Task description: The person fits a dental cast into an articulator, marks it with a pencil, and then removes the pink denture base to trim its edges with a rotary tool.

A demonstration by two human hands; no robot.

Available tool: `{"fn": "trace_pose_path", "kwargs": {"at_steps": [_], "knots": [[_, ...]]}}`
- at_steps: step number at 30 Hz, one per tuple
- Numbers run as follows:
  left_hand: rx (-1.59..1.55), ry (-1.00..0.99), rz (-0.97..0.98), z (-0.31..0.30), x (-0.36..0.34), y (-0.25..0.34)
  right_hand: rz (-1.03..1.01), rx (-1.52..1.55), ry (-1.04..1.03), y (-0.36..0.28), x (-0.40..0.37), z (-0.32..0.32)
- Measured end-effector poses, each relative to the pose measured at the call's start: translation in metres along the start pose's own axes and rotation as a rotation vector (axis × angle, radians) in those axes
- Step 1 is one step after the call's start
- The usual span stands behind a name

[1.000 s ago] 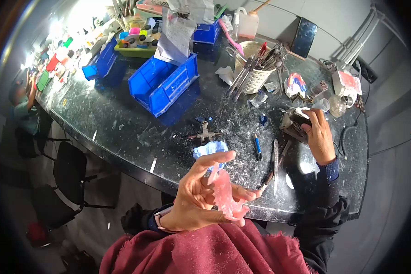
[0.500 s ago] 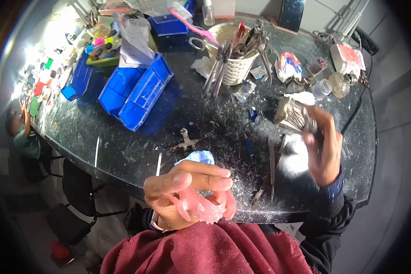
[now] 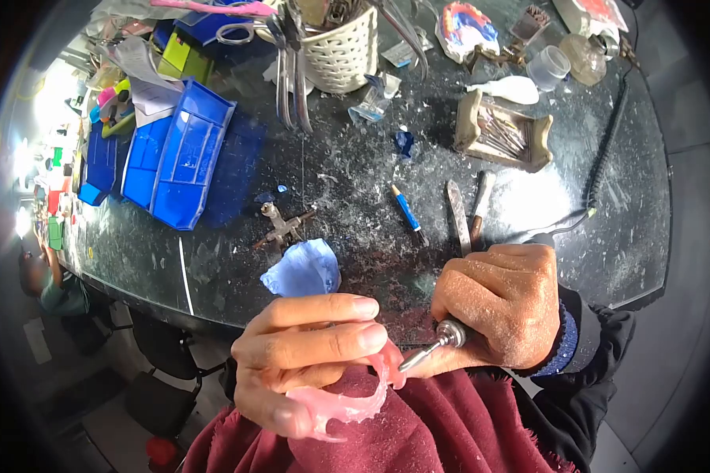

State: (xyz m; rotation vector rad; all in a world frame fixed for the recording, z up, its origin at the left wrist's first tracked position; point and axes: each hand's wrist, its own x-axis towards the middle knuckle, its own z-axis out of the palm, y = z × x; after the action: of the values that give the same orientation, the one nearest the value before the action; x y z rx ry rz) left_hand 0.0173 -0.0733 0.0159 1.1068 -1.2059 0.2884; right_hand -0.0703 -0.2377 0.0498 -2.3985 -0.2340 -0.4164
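Note:
My left hand [image 3: 304,343] is closed around a pink denture base [image 3: 339,408], a curved plate with a ragged edge, held above the maroon cloth [image 3: 426,426] on my lap. My right hand [image 3: 501,303] grips a metal rotary handpiece [image 3: 452,333], its bur pointing left. The bur's tip sits at the right end of the denture base; whether it touches cannot be made out. Just beyond my left hand lies a crumpled light blue piece [image 3: 304,268]. A cord [image 3: 568,227] runs from behind my right hand across the bench.
A bur holder [image 3: 501,130], a blue pencil [image 3: 406,209] and a flat metal tool [image 3: 457,213] lie beyond my hands. Farther back are a white basket [image 3: 339,55] of tools, blue bins [image 3: 185,158] and a dental model [image 3: 465,31]. Another person [image 3: 59,288] is far left.
My right hand has come from beside the bur holder down to the denture base, with the handpiece now clearly visible. My left hand has turned the denture base. The camera view has shifted.

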Motion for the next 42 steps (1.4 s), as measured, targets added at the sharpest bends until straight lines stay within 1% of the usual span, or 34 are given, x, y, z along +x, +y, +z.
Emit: {"fn": "trace_pose_path", "kwargs": {"at_steps": [1, 6, 8, 10, 14, 17, 19, 20, 22, 25, 29, 32, 34, 35, 37, 38, 40, 42], "knots": [[0.026, -0.032, -0.005, -0.003, -0.002, 0.001, 0.001, -0.027, 0.013, 0.000, -0.001, 0.001], [0.209, 0.008, 0.032, 0.004, -0.002, 0.004, 0.003, -0.074, 0.028, 0.000, -0.004, 0.001], [0.362, -0.054, -0.005, -0.001, -0.008, 0.013, 0.011, -0.072, 0.020, 0.000, -0.004, 0.002], [0.447, -0.123, -0.033, -0.008, -0.010, 0.017, 0.021, -0.076, 0.016, -0.001, -0.004, 0.003], [0.492, -0.166, 0.008, -0.013, -0.014, 0.015, -0.004, -0.062, 0.012, 0.002, -0.006, 0.004], [0.507, -0.123, 0.106, -0.009, -0.013, 0.007, -0.017, -0.074, 0.010, 0.002, -0.006, 0.005], [0.518, -0.132, 0.126, -0.008, -0.011, 0.006, -0.017, -0.072, -0.006, 0.002, -0.006, 0.003], [0.535, -0.163, 0.104, -0.009, -0.009, 0.010, -0.020, -0.073, -0.007, 0.002, -0.006, 0.003], [0.538, -0.166, 0.081, -0.006, -0.006, 0.011, -0.029, -0.075, -0.006, 0.002, -0.005, 0.003], [0.525, -0.119, 0.063, 0.003, -0.004, 0.009, -0.049, -0.065, 0.005, 0.003, -0.005, 0.004], [0.578, -0.152, 0.007, 0.002, -0.003, 0.015, -0.082, -0.070, 0.020, 0.005, -0.006, 0.004], [0.587, -0.285, -0.079, -0.007, 0.003, 0.027, -0.087, -0.072, 0.032, 0.005, -0.006, 0.004], [0.600, -0.263, -0.048, -0.010, 0.001, 0.026, -0.074, -0.062, 0.043, 0.005, -0.006, 0.005], [0.615, -0.178, 0.019, -0.009, -0.006, 0.018, -0.058, -0.065, 0.034, 0.006, -0.006, 0.006], [0.634, -0.220, -0.061, -0.011, -0.005, 0.024, -0.026, -0.070, 0.017, 0.008, -0.006, 0.006], [0.634, -0.347, -0.209, -0.016, 0.003, 0.042, -0.025, -0.076, 0.000, 0.008, -0.006, 0.006], [0.604, -0.402, -0.382, -0.015, 0.008, 0.052, -0.024, -0.090, -0.031, 0.007, -0.005, 0.005], [0.573, -0.287, -0.408, -0.006, 0.007, 0.050, -0.046, -0.083, -0.001, 0.009, -0.006, 0.008]]}}
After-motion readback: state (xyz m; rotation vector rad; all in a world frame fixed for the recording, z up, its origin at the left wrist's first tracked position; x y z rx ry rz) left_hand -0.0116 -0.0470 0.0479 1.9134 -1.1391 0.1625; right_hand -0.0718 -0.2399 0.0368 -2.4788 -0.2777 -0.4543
